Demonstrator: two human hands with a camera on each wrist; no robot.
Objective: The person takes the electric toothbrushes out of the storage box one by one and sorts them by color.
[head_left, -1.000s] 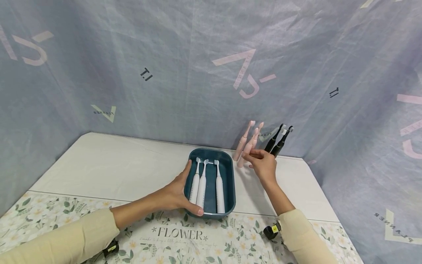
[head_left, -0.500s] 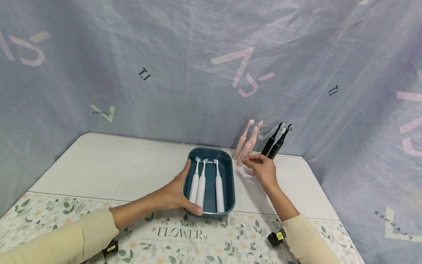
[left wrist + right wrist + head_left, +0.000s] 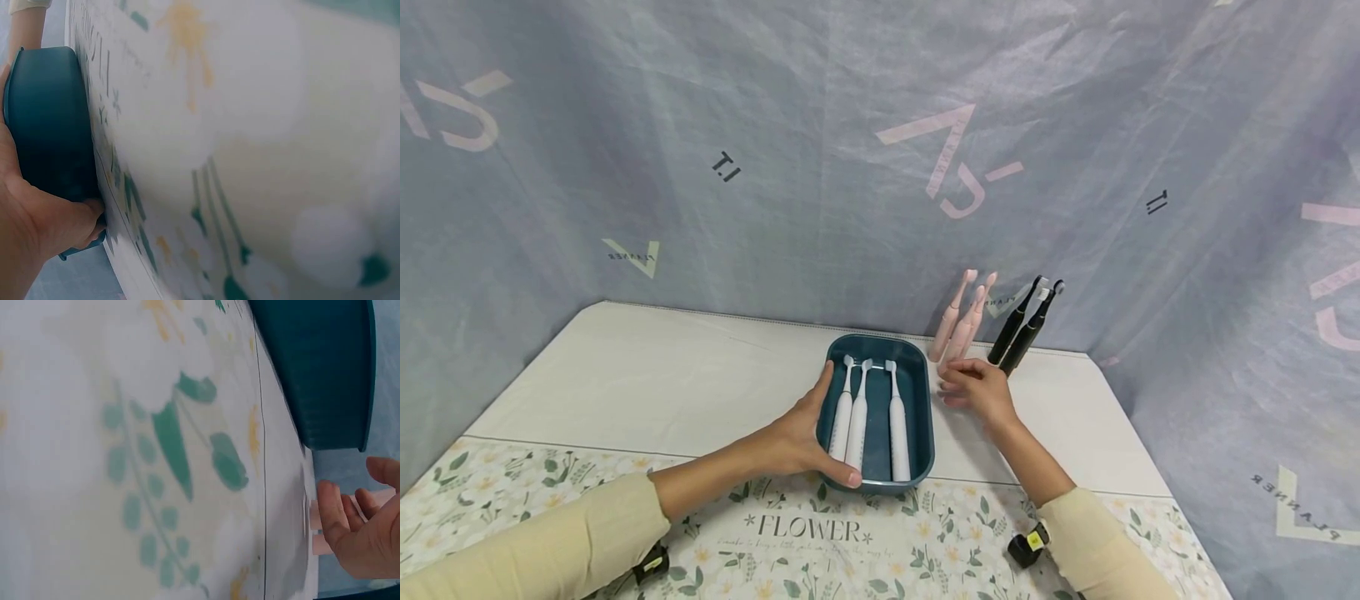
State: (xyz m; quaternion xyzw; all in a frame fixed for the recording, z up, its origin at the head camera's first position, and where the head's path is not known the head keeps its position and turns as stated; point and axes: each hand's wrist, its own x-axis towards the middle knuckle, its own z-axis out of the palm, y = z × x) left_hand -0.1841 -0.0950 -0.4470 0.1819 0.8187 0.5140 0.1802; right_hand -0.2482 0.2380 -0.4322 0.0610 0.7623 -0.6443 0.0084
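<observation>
A dark teal tray (image 3: 877, 454) sits near the table's middle with three white electric toothbrushes (image 3: 898, 425) lying in it. My left hand (image 3: 801, 437) holds the tray's left side, thumb over its front rim and a finger reaching along the side. In the left wrist view, the fingers and thumb (image 3: 62, 219) wrap the tray's outer wall. Right of the tray stand three pink electric toothbrushes (image 3: 948, 321). My right hand (image 3: 981, 387) is just in front of them, partly hiding the nearest one's base. The right wrist view shows its fingers (image 3: 334, 512) loosely bent, gripping nothing visible.
Black electric toothbrushes (image 3: 1022, 337) stand upright behind the right hand, close to the grey-blue curtain (image 3: 820, 167). A white cloth (image 3: 700, 367) covers the table's back part, and a floral cloth (image 3: 760, 575) lies in front.
My right hand has moved down and left, from beside the pink toothbrushes to in front of their bases. More of the black toothbrushes shows. The left hand stays on the tray.
</observation>
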